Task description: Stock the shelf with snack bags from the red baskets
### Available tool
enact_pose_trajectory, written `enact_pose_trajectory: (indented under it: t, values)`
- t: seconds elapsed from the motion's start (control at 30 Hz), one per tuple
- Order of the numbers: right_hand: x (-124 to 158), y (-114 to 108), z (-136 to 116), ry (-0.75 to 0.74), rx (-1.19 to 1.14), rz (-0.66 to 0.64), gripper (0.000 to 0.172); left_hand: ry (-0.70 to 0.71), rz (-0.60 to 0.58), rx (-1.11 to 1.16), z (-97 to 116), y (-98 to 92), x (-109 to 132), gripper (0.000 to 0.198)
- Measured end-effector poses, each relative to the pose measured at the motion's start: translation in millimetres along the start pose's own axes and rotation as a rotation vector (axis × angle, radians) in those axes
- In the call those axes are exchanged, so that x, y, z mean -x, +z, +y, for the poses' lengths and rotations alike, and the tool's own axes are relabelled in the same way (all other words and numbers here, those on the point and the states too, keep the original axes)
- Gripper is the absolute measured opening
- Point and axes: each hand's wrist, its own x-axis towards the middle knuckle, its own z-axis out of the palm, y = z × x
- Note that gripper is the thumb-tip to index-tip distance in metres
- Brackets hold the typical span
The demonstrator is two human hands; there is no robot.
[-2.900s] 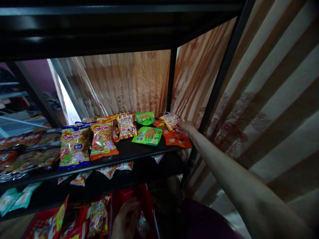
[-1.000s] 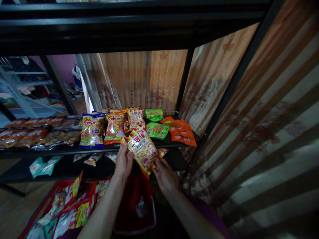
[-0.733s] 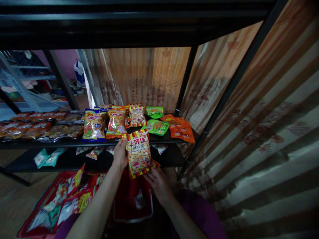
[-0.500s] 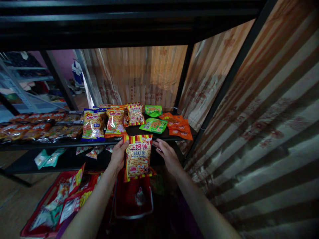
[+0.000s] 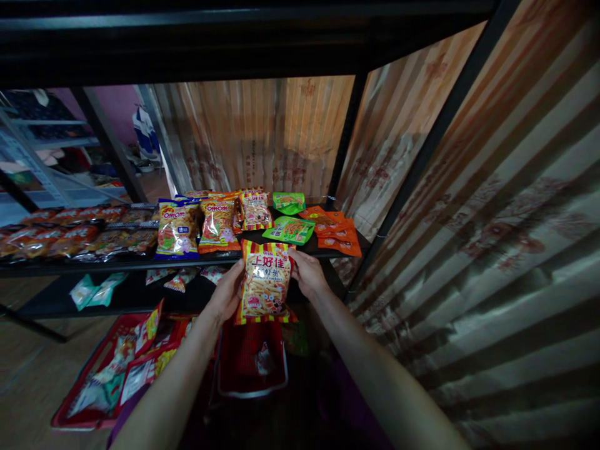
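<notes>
Between my two hands is a red and yellow striped bag of prawn crackers (image 5: 265, 284), held upright with its printed front toward me. My left hand (image 5: 229, 290) grips its left edge, fingers behind the bag. On the other side my right hand (image 5: 307, 272) closes on the upper right edge. Just behind, on the black shelf (image 5: 225, 256), stands a similar striped bag (image 5: 255, 210). To its left are an orange snack bag (image 5: 219, 222) and a blue-edged snack bag (image 5: 177, 228). Green packets (image 5: 289, 230) and orange packets (image 5: 338, 234) lie at the right.
Below the held bag sits a red basket (image 5: 253, 395) with a small packet inside. Another red basket (image 5: 63, 409), full of snack bags, stands lower left. Dark-wrapped packs (image 5: 72, 240) line the shelf's left. A black post (image 5: 422, 162) and patterned curtain (image 5: 515, 250) border the right.
The bag of prawn crackers has risen slightly and moved a little right, closer to the shelf edge. My right hand, beside the bag with fingers apart before, now grips its right edge.
</notes>
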Motion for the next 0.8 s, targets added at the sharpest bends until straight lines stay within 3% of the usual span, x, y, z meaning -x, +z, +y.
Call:
enact_pose_trajectory:
  t: [0.1,0.17,0.37,0.47,0.8]
  values:
    - [-4,3,-3,-0.008,-0.016,0.079,0.015,-0.097,-0.124,-0.047,-10,-4.4,14,0.046]
    - [-5,4,-3,-0.045,-0.006,0.087,0.019,-0.115,-0.121,-0.087,-17,-5.5,22,0.049]
    - [21,-10,10,0.018,0.185,-0.209,0.039,-0.022,0.119,-0.007,-25,-5.4,27,0.045]
    - [42,-22,22,-0.009,0.241,-0.312,0.041,0.027,0.178,0.059,-21,-7.4,24,0.046]
    - [56,-26,34,0.049,0.071,-0.189,0.041,0.057,0.193,0.143,-27,-13.3,23,0.043]
